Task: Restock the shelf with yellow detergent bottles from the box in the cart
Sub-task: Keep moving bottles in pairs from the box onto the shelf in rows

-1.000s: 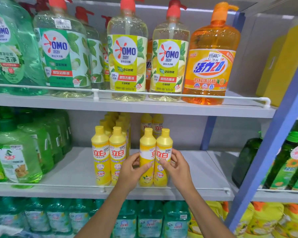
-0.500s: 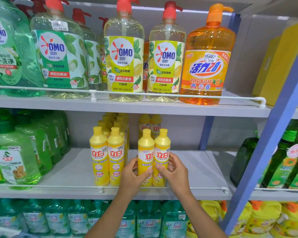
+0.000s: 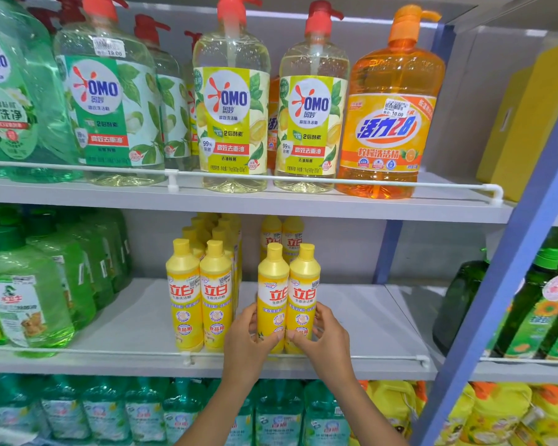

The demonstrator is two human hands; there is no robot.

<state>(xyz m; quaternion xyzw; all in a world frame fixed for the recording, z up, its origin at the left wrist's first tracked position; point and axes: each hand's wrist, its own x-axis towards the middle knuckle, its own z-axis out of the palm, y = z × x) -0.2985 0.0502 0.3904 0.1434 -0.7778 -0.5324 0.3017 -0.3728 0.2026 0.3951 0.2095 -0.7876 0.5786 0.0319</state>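
Yellow plastic is filling the middle shelf (image 3: 368, 317): detergent bottles (image 3: 216, 294) are standing upright just behind its front rail (image 3: 335, 357). Going left to right, the first two bottles (image 3: 182, 294) are heading a deep double file whose full count is hidden. Next, the left hand (image 3: 248, 336) is gripping the third bottle (image 3: 273, 294) and the right hand (image 3: 322, 336) is gripping the fourth bottle (image 3: 304, 294). Fingers are curling round the lower bodies, probably to square this touching pair, labels forward, against the front edge. Two more are standing behind them. Neither box nor cart is showing.
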